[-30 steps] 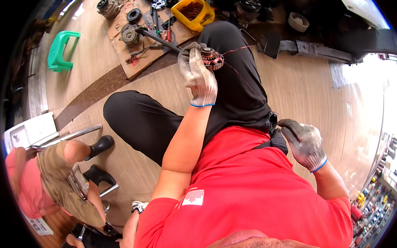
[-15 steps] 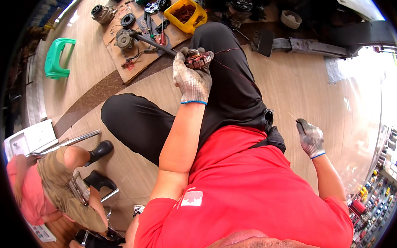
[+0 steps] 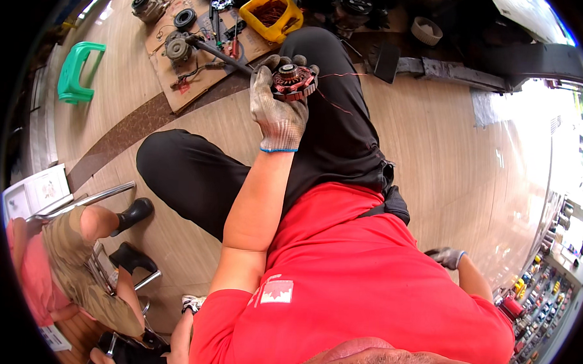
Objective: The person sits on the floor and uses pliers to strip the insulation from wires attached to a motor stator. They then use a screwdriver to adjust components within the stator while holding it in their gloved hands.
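Observation:
In my left hand [image 3: 278,111], gloved in grey and white, is a round motor armature [image 3: 294,81] with reddish copper windings and a toothed-looking metal rim. My fingers wrap it from below and behind, above my right thigh. Loose thin copper wire [image 3: 336,105] trails from it over my black trousers. A dark rod [image 3: 222,56] reaches from the cardboard side to my left hand; whether it joins the armature I cannot make out. My right hand [image 3: 448,257], also gloved, is low at my right side, its fingers partly hidden by my red shirt.
Ahead lies a cardboard sheet [image 3: 179,101] with motor parts, pliers and cables. On it stands a cut yellow container [image 3: 252,12] of copper scraps. A green stool [image 3: 80,72] is at left. A seated person in boots [image 3: 133,215] is lower left. A metal beam [image 3: 462,72] lies ahead right.
My right hand has dropped back toward my side, partly behind my shirt. The armature has tilted so its wound face shows more. My view has shifted slightly.

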`<state>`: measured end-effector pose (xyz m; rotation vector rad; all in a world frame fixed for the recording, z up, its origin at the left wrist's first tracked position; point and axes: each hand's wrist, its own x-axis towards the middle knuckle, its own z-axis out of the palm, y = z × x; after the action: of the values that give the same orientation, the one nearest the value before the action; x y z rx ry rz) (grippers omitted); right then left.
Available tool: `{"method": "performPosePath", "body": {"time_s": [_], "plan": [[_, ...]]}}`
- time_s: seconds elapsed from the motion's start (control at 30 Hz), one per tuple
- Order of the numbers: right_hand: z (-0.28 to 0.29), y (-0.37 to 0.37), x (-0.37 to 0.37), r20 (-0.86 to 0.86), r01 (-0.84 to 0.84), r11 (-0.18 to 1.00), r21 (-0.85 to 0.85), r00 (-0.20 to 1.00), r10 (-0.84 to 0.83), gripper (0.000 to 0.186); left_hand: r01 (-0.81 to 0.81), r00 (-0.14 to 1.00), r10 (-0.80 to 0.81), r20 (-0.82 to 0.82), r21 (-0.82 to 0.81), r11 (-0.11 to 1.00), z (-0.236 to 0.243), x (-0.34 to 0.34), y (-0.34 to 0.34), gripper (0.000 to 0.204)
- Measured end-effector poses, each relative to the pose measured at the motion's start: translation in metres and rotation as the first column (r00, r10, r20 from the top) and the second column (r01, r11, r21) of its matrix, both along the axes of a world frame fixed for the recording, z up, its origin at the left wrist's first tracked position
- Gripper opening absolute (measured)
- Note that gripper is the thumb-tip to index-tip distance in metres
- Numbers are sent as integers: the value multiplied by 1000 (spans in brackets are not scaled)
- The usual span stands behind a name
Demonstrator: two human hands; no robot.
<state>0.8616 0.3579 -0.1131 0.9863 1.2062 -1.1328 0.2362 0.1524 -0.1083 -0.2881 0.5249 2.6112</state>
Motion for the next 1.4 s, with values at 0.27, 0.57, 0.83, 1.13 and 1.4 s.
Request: {"method": "performPosePath", "body": {"time_s": [0.27, 0.57, 0.83, 1.13, 1.4], "plan": [[85, 17, -337, -623, 417, 476, 774, 373, 687, 21, 25, 1000, -25, -11, -6, 1000, -1, 1, 0, 34], [86, -104, -532, -726, 203, 701, 684, 101, 680, 30, 27, 996, -21, -92, 66, 997, 8, 5, -7, 35], [46, -41, -456, -386, 6, 387, 922, -53, 921, 31, -43, 999, 42, 9, 38, 998, 15, -2, -9, 28], [-37, 45, -135, 50, -349, 207, 914, 603, 796, 22, -40, 999, 39, 32, 30, 999, 3, -6, -3, 26], [-52, -16, 35, 81, 103, 886, 451, 984, -156, 35, -28, 997, 26, 72, 29, 999, 6, -7, -1, 26]]}}
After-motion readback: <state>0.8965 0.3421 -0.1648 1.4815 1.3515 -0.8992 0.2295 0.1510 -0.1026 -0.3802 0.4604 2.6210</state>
